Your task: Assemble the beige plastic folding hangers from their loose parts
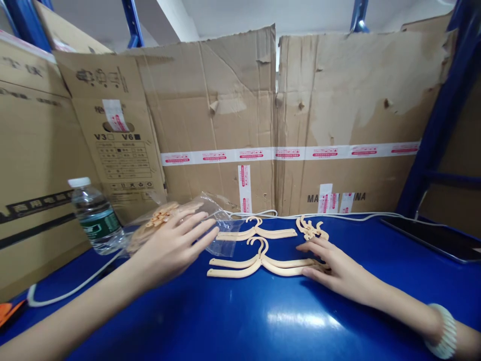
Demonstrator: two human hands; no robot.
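My left hand (184, 238) is open, its fingers stretched over a clear plastic bag (225, 228) of beige plastic pieces (160, 215). Whether it touches the bag I cannot tell. Two sets of beige plastic hanger parts lie on the blue table: a near set (240, 271) with paired arms and hooks, and a far set (276, 233) behind it. My right hand (334, 263) rests by the near set's right end, thumb and forefinger apart around the arm tips, partly hiding them. Just beyond that hand lies a small pile of beige hooks (310, 229).
A water bottle (97, 218) stands at the left, beside cardboard boxes. Upright cardboard sheets (218, 120) wall off the back. A white cable (361, 215) runs along the rear, and a dark phone or tablet (424, 238) lies at the right. An orange-black object (9, 312) sits far left.
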